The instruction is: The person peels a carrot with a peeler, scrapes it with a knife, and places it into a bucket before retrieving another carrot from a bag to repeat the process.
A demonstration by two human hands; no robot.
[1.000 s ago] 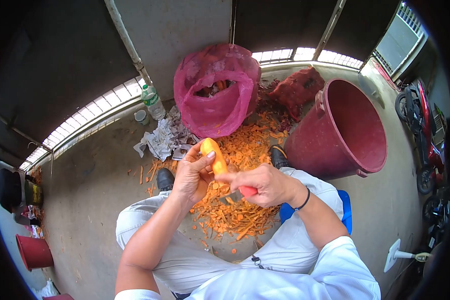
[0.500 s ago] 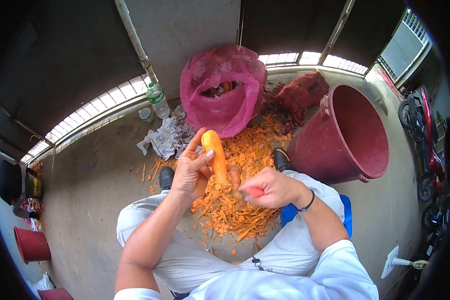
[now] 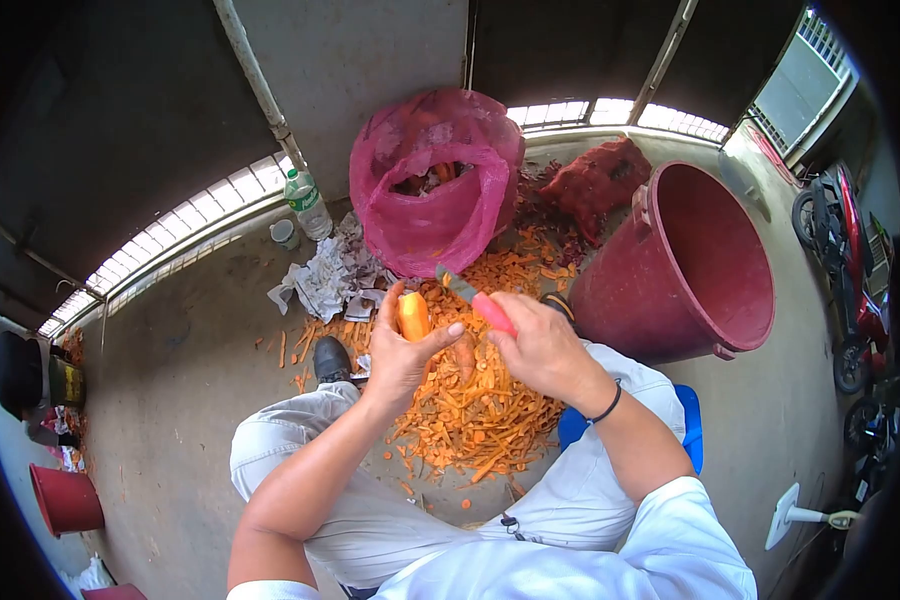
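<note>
My left hand [image 3: 402, 360] is closed around a peeled, bright orange carrot [image 3: 412, 316], whose blunt end points up and away from me. In my right hand [image 3: 545, 345] is a peeler [image 3: 490, 308] with a red handle. Its metal blade is raised just beyond the carrot, apart from it, with a bit of orange on it. Below both hands a heap of carrot peelings [image 3: 480, 430] covers the floor between my feet. A duller, unpeeled-looking carrot [image 3: 464, 356] lies on the heap, partly hidden by my hands.
An open pink plastic bag [image 3: 435, 240] stands ahead, with crumpled paper [image 3: 325, 275] and a plastic bottle [image 3: 310, 205] to its left. A red mesh sack [image 3: 600, 185] and a large tilted maroon bin [image 3: 620, 290] are at the right. Motorcycles [image 3: 840, 260] stand farther right.
The carrot has tipped from long side view to mostly end-on in my left hand. My right hand has raised the peeler from the carrot's lower end to beyond its top.
</note>
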